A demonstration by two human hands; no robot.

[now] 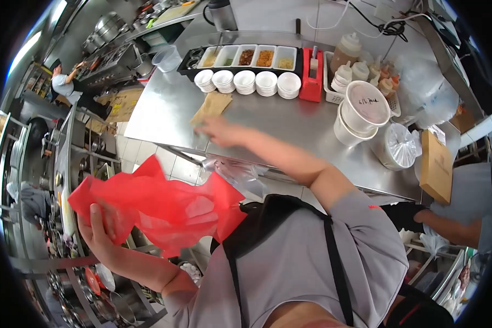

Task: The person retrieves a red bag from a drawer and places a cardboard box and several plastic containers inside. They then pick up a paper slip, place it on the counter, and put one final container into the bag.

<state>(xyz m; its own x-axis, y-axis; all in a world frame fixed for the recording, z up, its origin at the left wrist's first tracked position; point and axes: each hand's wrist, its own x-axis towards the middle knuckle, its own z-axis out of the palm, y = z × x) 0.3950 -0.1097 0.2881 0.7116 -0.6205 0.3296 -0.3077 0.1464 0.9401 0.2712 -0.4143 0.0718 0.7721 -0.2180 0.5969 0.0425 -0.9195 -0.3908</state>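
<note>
My left hand grips a thin red bag by its left side, fingers partly behind the material. Crumpled and partly see-through, the bag hangs in front of my body, off the table's near edge. Over the front left of the steel table, my right hand reaches out with nothing in it, slightly blurred, fingers apart. Just beyond its fingertips lies a flat tan folded piece, like paper or cloth. Behind that stand several stacks of small white bowls in a row.
On the steel table are a topping tray, a red dispenser, a basket of sauce bottles, white tubs and a bagged container. A person stands close at right; another person works far left.
</note>
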